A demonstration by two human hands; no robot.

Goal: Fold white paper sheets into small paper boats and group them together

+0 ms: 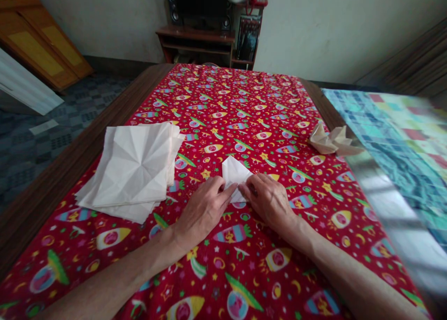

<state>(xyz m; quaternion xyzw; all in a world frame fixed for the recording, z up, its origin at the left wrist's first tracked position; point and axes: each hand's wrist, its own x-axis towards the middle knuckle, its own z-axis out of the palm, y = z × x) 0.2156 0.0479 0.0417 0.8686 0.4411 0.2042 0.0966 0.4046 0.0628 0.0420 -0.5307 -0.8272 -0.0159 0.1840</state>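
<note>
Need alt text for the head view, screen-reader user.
A person's left hand and right hand work at a small folded white paper on a red, rocket-print tablecloth. A stack of creased white sheets lies to the left; folded paper shapes sit near the tablecloth's right edge.

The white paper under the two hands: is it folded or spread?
Folded. The white paper under the left hand and right hand has a compact, pointed outline, smaller than the creased paper stack.

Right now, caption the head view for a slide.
Left hand and right hand touch a small folded white paper on red rocket-print cloth, a creased white paper stack at left.
</note>
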